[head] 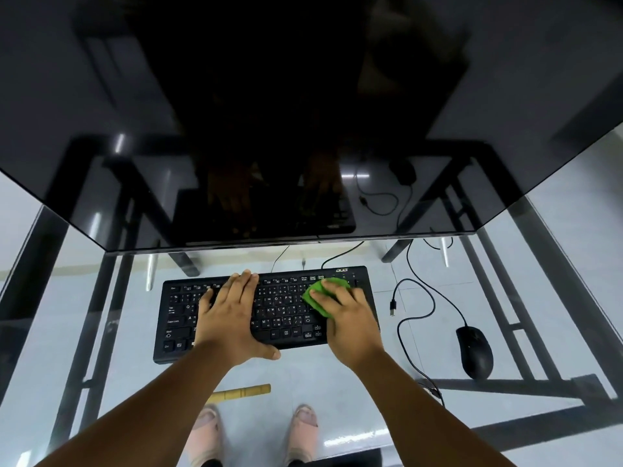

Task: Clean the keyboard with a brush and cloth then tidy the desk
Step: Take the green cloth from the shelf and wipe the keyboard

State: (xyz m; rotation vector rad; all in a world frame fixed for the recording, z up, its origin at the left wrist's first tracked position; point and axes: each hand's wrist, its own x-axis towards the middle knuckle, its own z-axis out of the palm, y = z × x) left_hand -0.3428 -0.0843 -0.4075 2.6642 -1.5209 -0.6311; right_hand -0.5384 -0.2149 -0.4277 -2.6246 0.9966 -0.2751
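A black keyboard lies on the glass desk below the monitor. My left hand rests flat on its left half, fingers spread, thumb at the front edge. My right hand presses a green cloth onto the keys at the keyboard's right end. The wooden handle of a brush lies on the desk near the front edge, partly hidden by my left forearm; its bristles are out of sight.
A large dark monitor hangs over the back of the desk. A black mouse lies at the right, its cable looped beside the keyboard with a loose USB plug. My feet show through the glass.
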